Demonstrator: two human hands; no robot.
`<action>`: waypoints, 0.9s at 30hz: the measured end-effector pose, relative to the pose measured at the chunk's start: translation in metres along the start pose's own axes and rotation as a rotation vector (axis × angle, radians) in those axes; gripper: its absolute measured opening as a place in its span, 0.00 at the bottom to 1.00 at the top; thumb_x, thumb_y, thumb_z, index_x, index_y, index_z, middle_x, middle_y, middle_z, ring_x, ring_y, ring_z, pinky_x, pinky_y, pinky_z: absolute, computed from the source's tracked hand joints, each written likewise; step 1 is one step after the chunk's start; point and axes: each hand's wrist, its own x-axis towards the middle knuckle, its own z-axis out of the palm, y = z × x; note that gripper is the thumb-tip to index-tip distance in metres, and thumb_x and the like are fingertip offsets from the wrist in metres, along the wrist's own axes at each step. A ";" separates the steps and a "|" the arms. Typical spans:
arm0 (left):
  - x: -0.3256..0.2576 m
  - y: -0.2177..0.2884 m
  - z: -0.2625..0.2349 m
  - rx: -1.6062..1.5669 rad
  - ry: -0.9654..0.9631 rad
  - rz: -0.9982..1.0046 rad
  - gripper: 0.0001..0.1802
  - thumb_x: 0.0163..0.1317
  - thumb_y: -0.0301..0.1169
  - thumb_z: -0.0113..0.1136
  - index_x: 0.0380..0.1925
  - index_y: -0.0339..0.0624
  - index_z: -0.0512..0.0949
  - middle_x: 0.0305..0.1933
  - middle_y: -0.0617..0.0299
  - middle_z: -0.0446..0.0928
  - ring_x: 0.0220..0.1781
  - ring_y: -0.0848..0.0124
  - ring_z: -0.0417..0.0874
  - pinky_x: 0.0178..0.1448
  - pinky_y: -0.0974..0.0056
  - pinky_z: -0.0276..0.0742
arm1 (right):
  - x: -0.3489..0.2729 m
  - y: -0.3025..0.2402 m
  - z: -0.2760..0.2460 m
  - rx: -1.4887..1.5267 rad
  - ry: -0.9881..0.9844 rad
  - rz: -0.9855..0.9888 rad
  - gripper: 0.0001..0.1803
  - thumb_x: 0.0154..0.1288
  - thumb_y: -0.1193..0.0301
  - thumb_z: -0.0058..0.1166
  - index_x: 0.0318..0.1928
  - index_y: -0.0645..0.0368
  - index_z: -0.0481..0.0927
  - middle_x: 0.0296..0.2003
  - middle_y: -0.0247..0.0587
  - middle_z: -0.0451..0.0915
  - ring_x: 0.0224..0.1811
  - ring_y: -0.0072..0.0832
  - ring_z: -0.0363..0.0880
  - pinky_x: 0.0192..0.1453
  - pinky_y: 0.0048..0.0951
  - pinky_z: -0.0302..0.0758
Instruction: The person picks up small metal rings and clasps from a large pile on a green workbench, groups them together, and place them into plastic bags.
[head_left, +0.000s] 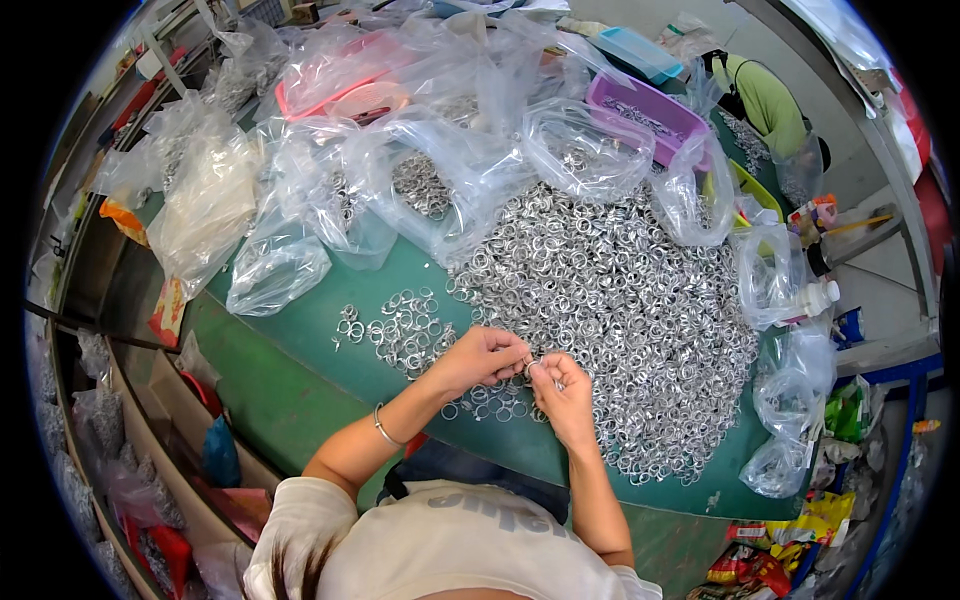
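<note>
A small silver-coloured metal ring (531, 368) is pinched between the fingertips of both hands at the near edge of a large heap. My left hand (485, 357) is closed, its fingertips meeting at the ring's left side. From the other side my right hand (563, 393) grips the ring with thumb and fingers. The heap of similar metal rings (640, 310) spreads under and to the right of my hands. A smaller, looser group of rings (405, 330) lies left of my left hand. Fine detail of the held ring is too small to tell.
Opened clear plastic bags, one with rings inside (422, 185), line the far side of the green table (340, 285). Behind them stand a purple basket (650, 118) and a pink basket (335, 85). At the far right is a person in a green top (768, 105). Shelves (130, 390) flank the left.
</note>
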 end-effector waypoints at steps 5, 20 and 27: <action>-0.012 0.007 -0.001 0.371 -0.077 0.327 0.07 0.58 0.28 0.56 0.30 0.34 0.79 0.26 0.63 0.76 0.26 0.79 0.72 0.29 0.74 0.67 | -0.008 -0.014 -0.013 0.650 -0.155 0.226 0.08 0.69 0.68 0.41 0.34 0.59 0.69 0.17 0.31 0.67 0.11 0.12 0.54 0.13 0.13 0.50; -0.003 -0.007 -0.020 0.768 0.290 0.389 0.05 0.53 0.23 0.59 0.27 0.31 0.77 0.23 0.59 0.76 0.24 0.75 0.72 0.30 0.71 0.66 | -0.115 -0.021 -0.096 0.087 0.590 -0.052 0.06 0.67 0.69 0.43 0.37 0.57 0.71 0.17 0.26 0.67 0.16 0.10 0.59 0.18 0.13 0.55; -0.002 -0.012 -0.012 0.738 0.288 0.317 0.05 0.54 0.22 0.58 0.29 0.30 0.77 0.23 0.63 0.76 0.25 0.80 0.71 0.30 0.74 0.66 | -0.181 -0.014 -0.174 0.366 1.055 -0.338 0.08 0.69 0.67 0.40 0.35 0.57 0.67 0.17 0.35 0.69 0.09 0.15 0.55 0.11 0.17 0.48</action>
